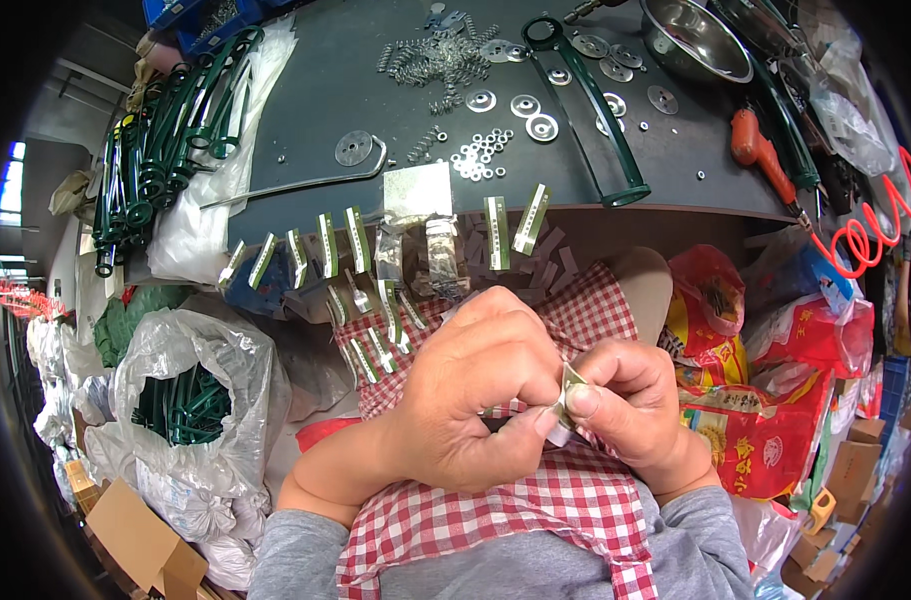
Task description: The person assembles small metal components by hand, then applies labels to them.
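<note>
In front of my chest, my left hand (480, 395) and my right hand (630, 405) meet, each in a pinch. Between their thumbs and fingertips is a small green and white label (567, 385), partly covered by the fingers. Similar green and white label strips (356, 238) hang in a row from the table's front edge. More strips (363, 360) lie or stick on the red checked apron (445, 520) over my lap. A dark green metal frame (585, 110) with a round end rests on the table beyond my hands.
Springs (435, 60), nuts (480, 153) and round washers (541, 127) lie on the dark table (305, 130). Green parts (170, 140) are piled at left; a plastic bag (260, 370) holds more. At right are an orange power tool (760, 155), a red coiled hose (860, 245) and a metal bowl (695, 40).
</note>
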`<state>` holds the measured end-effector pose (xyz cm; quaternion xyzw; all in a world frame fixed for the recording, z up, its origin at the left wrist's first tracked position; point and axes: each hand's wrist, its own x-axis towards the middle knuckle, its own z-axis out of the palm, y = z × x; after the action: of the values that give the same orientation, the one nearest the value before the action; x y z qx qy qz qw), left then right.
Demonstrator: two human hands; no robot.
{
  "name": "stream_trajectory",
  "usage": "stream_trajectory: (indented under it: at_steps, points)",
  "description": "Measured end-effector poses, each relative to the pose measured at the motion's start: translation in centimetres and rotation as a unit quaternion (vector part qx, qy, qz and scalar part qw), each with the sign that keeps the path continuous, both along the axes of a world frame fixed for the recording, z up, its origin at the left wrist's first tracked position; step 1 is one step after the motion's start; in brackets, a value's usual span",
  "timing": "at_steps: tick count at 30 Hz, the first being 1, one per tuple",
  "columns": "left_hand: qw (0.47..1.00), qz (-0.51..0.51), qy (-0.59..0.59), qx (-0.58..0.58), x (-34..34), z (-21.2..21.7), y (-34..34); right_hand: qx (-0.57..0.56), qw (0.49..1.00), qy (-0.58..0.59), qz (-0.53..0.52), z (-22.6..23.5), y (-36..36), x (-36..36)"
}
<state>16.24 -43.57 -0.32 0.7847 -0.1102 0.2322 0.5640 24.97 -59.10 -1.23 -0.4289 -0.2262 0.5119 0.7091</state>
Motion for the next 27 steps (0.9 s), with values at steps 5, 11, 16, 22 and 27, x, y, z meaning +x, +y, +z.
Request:
stream_trajectory:
  at_steps: [5,11,16,22,27]
  points:
    - [0.962,0.227,-0.043,0.146,-0.1,-0.2,-1.0,0.044,0.964,-0.219,-0.145,-1.5,0.4,-0.3]
    - [0.936,0.224,-0.054,0.265,-0.8,-0.2,-1.0,0.031,0.95,-0.256,-0.178,-3.0,0.8,-0.5]
    - [0.933,0.244,-0.063,0.256,-0.3,-1.4,-0.9,-0.012,0.981,-0.127,-0.143,-2.9,0.8,-0.7]
    - [0.929,0.23,-0.104,0.272,-0.5,-2.5,-0.7,-0.04,0.998,-0.022,-0.036,-3.5,1.2,1.0]
    - [0.905,0.177,-0.141,0.36,-1.0,-3.3,-0.3,-0.068,0.986,0.128,0.085,-4.7,1.3,2.3]
